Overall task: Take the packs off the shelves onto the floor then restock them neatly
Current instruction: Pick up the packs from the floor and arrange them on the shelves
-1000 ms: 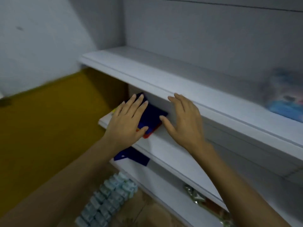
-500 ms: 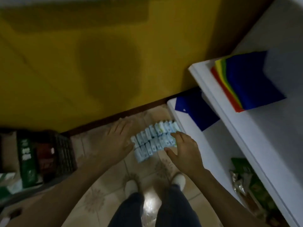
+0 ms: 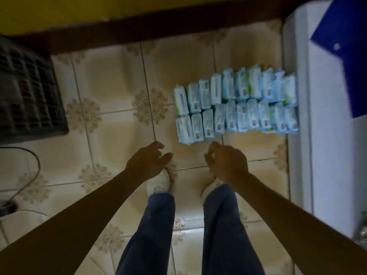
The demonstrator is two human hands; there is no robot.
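Left hand (image 3: 148, 160): empty, fingers relaxed and slightly spread, touching nothing.
Right hand (image 3: 226, 162): empty, fingers loosely curled, just short of the near row.
Packs (image 3: 236, 104): two rows on the floor (image 3: 111, 80), at 1 o'clock from the hands.
Pack axis: rows run 9 to 3; each pack's length runs 12 to 6.
3 o'clock end: beside the white shelf (image 3: 325, 116).

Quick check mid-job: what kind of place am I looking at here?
Probably a small shop or stockroom: light-blue packs lined up in two rows on the tiled floor, white shelves beside them, a black plastic crate.
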